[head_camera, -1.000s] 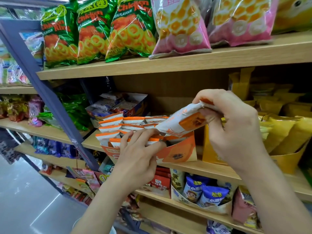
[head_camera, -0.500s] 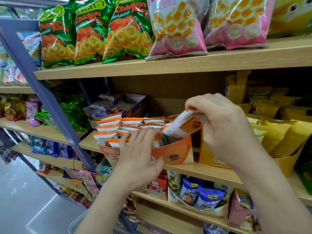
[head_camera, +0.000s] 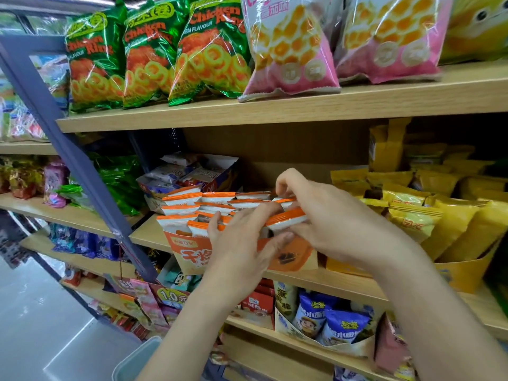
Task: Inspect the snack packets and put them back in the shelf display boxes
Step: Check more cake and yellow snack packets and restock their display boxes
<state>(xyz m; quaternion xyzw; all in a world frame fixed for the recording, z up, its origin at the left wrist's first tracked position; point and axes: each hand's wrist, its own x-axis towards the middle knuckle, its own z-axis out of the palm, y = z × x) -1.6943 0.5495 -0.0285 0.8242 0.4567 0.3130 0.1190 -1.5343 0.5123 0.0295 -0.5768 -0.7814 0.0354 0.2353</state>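
pinching orange-white snack packet point(head_camera: 286, 220) in right hand point(head_camera: 335, 224) over display box point(head_camera: 189, 254); touching neighbouring packets point(head_camera: 176, 220) with straight-fingered left hand point(head_camera: 242, 243).

Three green bags point(head_camera: 94, 64), two pink bags point(head_camera: 288, 48), one orange display box point(head_camera: 189, 255)
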